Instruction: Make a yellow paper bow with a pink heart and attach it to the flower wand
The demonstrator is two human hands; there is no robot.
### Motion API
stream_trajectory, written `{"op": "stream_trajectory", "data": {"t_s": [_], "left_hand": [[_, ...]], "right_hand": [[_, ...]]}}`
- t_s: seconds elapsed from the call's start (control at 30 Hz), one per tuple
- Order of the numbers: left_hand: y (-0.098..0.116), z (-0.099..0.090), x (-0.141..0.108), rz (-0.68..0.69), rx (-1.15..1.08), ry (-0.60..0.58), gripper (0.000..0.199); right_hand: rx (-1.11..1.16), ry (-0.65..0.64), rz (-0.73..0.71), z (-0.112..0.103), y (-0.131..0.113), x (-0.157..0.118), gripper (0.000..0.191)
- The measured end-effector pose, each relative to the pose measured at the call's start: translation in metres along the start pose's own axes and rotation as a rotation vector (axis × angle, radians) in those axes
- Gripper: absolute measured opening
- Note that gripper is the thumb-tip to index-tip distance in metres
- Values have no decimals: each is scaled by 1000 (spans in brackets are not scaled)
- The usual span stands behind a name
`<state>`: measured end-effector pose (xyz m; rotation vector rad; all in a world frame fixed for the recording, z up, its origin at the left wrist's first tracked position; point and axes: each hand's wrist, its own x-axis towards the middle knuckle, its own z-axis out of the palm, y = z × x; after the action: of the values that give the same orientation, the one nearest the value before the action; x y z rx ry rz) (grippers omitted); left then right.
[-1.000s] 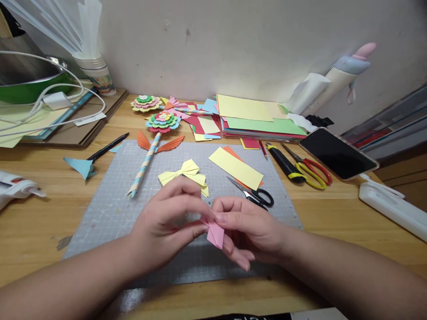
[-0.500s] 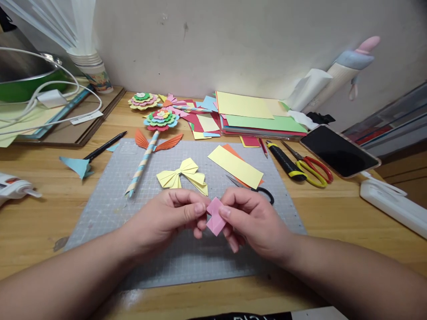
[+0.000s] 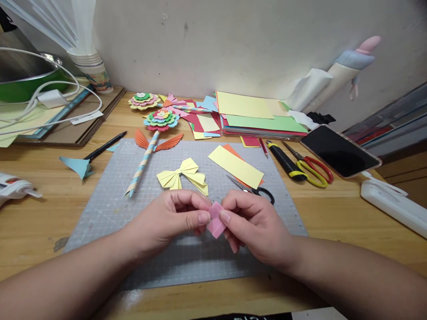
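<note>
Between my two hands, above the grey cutting mat [image 3: 160, 262], is a small folded pink paper [image 3: 216, 226]. My left hand [image 3: 180, 215] pinches its left edge between thumb and finger. On the right side, the thumb and fingers of my right hand [image 3: 251, 220] are closed on it. Just beyond the hands lies a yellow folded paper bow [image 3: 180, 174]. Black-handled scissors [image 3: 265, 193] are partly under a yellow paper strip [image 3: 235, 165], behind my right hand. The fingertips beneath the pink paper are partly hidden.
Paper flower with striped stem [image 3: 145, 164] lies at the mat's left. A black pen [image 3: 106, 146] and glue gun [image 3: 16, 189] are further left. Right of the mat are a cutter [image 3: 285, 161], red-yellow scissors [image 3: 313, 169] and a phone [image 3: 340, 151]. Coloured paper [image 3: 247, 105] lies at the back.
My left thumb and finger have shifted slightly right and down, closer to my right hand. The pink paper has dropped a little, and its left notch is now covered by the left fingertips.
</note>
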<state>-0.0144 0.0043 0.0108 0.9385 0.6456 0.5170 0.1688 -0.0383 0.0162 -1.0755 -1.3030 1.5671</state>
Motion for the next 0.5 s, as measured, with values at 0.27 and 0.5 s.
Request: {"op": "stream_trajectory", "data": {"t_s": [0.27,0.5], "left_hand": [[0,0,0,-2,37,20,11],[0,-1,1,35,39,-6,6]], "right_hand": [[27,-3,3,-1,2,0,24],[-53,22,-37,1,1,-3,26]]}}
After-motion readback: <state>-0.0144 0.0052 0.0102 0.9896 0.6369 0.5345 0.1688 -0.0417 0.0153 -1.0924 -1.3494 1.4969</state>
